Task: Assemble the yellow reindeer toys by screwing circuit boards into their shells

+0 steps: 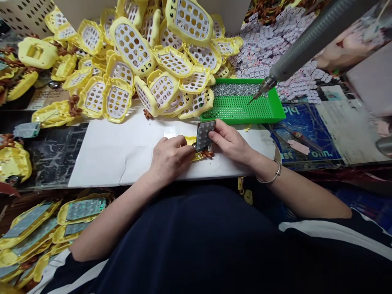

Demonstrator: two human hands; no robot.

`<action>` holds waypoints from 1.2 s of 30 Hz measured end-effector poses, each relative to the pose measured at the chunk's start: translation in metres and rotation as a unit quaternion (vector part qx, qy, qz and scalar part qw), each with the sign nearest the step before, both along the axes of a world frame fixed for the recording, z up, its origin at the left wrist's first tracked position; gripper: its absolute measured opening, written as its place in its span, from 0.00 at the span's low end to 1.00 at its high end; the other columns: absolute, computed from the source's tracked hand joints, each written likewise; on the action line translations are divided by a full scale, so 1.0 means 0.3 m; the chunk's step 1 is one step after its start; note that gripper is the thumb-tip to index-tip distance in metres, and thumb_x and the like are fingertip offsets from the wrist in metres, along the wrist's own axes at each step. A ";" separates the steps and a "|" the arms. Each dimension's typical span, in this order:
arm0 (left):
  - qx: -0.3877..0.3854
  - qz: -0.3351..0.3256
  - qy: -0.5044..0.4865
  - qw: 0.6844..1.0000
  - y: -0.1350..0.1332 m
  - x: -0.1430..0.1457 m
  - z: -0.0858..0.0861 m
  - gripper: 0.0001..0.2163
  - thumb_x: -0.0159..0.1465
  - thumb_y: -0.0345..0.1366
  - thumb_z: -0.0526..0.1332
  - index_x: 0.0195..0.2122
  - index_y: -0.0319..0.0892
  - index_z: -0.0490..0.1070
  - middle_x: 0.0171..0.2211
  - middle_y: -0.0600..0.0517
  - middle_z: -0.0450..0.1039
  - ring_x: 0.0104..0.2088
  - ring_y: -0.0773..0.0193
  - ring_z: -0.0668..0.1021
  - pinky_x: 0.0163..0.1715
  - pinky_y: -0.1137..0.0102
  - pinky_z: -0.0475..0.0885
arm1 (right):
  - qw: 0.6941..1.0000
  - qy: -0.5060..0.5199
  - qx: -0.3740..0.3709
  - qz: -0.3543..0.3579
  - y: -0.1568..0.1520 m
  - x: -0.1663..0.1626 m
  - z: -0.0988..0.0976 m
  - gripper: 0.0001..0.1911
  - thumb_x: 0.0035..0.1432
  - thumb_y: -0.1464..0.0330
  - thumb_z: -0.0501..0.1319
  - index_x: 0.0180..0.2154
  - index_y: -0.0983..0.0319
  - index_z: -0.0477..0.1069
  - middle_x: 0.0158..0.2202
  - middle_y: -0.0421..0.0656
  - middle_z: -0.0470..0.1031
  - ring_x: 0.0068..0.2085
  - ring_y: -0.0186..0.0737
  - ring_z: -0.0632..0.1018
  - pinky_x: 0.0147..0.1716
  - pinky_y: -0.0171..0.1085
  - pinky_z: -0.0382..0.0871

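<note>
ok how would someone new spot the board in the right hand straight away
Find the white sheet below the heap of yellow shells. Over it, the right hand grips a grey board with pale round dots. Unlike the yellow shells nearby, it is flat and dark-edged.

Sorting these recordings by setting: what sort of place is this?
Probably an assembly workshop: heaped rounded yellow plastic shells, a green rectangular plastic tray of small silvery metal pieces, and a grey cylindrical slim-tipped tool.
</note>
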State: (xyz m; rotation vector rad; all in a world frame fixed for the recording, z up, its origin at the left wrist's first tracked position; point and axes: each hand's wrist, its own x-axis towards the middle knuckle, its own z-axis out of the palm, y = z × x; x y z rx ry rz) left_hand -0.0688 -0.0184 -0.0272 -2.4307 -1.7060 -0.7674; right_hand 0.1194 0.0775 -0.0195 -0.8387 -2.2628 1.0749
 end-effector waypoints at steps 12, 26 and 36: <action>0.077 -0.032 0.080 0.993 -0.041 -0.022 -0.019 0.11 0.68 0.39 0.54 0.39 0.44 0.76 0.33 0.46 0.72 0.34 0.57 0.68 0.33 0.64 0.65 | 0.989 -0.080 0.004 0.124 0.043 -0.062 0.090 0.08 0.62 0.70 0.49 0.29 0.59 0.52 0.26 0.36 0.61 0.28 0.32 0.63 0.31 0.34 0.58; 0.084 -0.053 0.080 0.992 -0.037 -0.044 -0.027 0.09 0.67 0.38 0.56 0.40 0.45 0.76 0.37 0.44 0.71 0.37 0.56 0.68 0.33 0.64 0.67 | 0.980 -0.061 -0.058 0.180 0.077 -0.079 0.071 0.08 0.64 0.72 0.50 0.31 0.60 0.56 0.27 0.36 0.57 0.31 0.32 0.62 0.33 0.33 0.58; 0.090 -0.062 0.047 0.993 -0.032 -0.045 -0.029 0.10 0.67 0.39 0.57 0.35 0.45 0.77 0.35 0.45 0.70 0.37 0.56 0.67 0.32 0.64 0.67 | 0.972 -0.138 -0.002 0.188 0.064 -0.114 0.116 0.09 0.63 0.73 0.51 0.30 0.60 0.54 0.27 0.36 0.61 0.30 0.32 0.63 0.33 0.34 0.56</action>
